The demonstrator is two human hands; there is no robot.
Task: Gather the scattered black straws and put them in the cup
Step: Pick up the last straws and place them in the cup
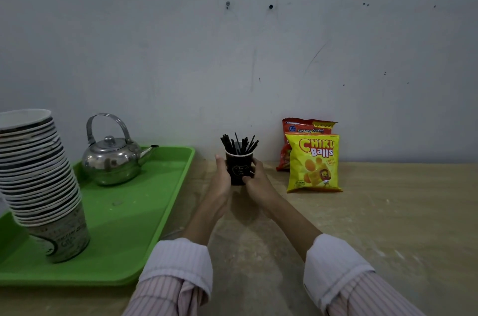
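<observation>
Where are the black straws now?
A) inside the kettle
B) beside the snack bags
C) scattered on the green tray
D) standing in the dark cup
D: the black straws stand in the cup, which the left hand and right hand grip from either side.

Dim, soft lighting, faint shadows, wide-angle bending at edges, slightly soft focus.

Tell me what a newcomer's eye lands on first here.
In the middle, a left hand and a right hand hold a black cup bristling with black straws. Right of it a bright yellow snack bag stands before a red bag. On the left, a green tray carries a shiny metal kettle and a leaning stack of paper cups.
</observation>
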